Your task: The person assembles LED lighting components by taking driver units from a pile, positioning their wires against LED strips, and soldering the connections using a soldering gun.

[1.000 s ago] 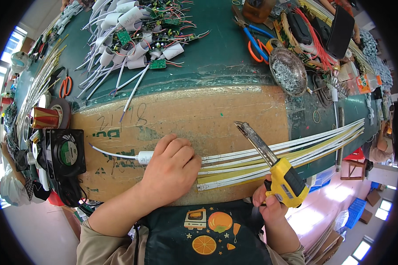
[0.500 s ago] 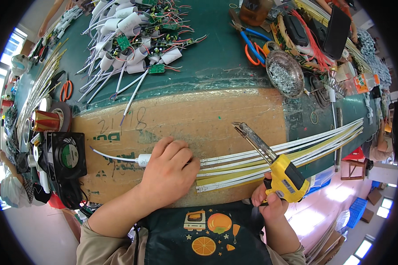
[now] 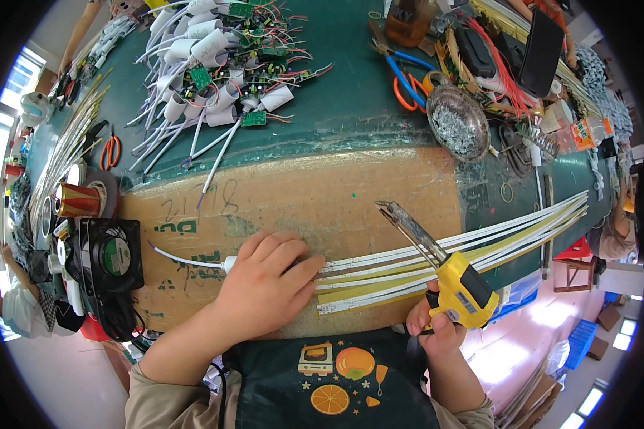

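Observation:
My left hand is curled over a white plastic tube on the cardboard, hiding most of it. A white cord runs out of the tube to the left. Close to my left fingertips lie the left ends of several white LED strips, fanned out with yellowish ones toward the right. My right hand grips a yellow and black soldering gun by its handle. Its metal tip points up and left above the cardboard, apart from the strips.
Behind the cardboard sheet is a heap of white tubes with green circuit boards. A black fan stands at left. Pliers, a metal dish of grey scraps and a phone lie at back right.
My left hand has shifted slightly downward and its fingers have spread a little, covering more of the white tube. The soldering gun has stayed nearly still.

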Available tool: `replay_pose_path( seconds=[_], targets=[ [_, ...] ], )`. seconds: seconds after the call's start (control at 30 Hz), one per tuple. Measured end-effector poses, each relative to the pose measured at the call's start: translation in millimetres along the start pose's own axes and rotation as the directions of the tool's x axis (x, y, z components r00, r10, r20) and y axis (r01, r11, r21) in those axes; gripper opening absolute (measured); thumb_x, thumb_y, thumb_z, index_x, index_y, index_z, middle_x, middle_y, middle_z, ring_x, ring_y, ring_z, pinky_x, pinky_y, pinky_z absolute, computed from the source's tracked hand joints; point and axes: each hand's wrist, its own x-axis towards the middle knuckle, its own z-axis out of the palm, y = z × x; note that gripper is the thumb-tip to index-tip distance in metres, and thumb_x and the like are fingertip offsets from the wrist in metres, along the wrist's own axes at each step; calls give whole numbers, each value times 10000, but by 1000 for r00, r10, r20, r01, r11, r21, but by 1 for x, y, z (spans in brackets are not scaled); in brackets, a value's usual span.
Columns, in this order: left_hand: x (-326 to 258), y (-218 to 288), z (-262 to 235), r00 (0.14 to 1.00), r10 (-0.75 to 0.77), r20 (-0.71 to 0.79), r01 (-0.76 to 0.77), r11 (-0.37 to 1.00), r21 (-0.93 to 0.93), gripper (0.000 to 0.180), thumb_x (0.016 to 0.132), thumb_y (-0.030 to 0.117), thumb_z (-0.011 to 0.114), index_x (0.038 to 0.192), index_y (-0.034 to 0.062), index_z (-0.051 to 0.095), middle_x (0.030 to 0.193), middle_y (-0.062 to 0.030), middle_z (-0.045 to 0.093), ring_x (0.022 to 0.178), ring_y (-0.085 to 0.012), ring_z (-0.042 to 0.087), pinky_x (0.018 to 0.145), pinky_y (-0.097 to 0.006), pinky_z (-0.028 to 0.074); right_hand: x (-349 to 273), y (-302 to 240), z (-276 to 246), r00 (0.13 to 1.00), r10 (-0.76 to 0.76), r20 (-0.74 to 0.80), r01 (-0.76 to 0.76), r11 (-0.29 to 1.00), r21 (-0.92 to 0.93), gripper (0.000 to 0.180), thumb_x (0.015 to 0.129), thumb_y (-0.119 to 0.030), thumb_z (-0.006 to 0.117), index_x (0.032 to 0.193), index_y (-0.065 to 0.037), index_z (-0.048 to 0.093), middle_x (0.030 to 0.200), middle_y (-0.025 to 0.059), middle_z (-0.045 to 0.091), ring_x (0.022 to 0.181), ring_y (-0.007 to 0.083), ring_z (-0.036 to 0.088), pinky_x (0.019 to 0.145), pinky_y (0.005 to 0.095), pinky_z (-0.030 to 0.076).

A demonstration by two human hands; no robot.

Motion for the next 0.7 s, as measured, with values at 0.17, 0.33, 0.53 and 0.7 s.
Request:
replay_pose_path(
  seconds=[0.17,0.33,0.53,0.7],
  targets=[
    [-6,-10,-19,997,-57,58,55,998,42,358,717,86,733,1069,100,670,971,-63,616,994,-278,611,878,-416,470,-2,4,-5,1000,-3,5,2,1000,20,602,894,-286,727,1337,31,471,710,63,551,537,174,542,500,310,473],
    [-6,-27,-13,992,-58,115,44,992,117,321,750,78,707,1067,124,676,976,-31,632,922,-247,608,795,-385,466,-3,7,-8,1000,-30,-6,30,1000,8,577,888,-283,718,1320,17,482,696,58,548,519,169,534,472,318,467],
    [36,-57,2,995,-31,-98,54,968,245,276,775,123,719,1047,119,674,981,-54,646,938,-257,615,816,-389,470,-2,6,-4,1000,-26,-9,26,1000,14,567,888,-300,717,1307,2,484,681,48,536,508,159,524,470,310,465],
    [72,-86,0,962,-92,-257,118,989,87,268,811,167,732,1061,85,680,1109,-72,671,1007,-286,619,873,-412,480,-3,8,-7,999,-34,-18,34,999,8,567,893,-305,714,1311,1,484,669,44,527,495,154,512,469,310,463]
  ],
)
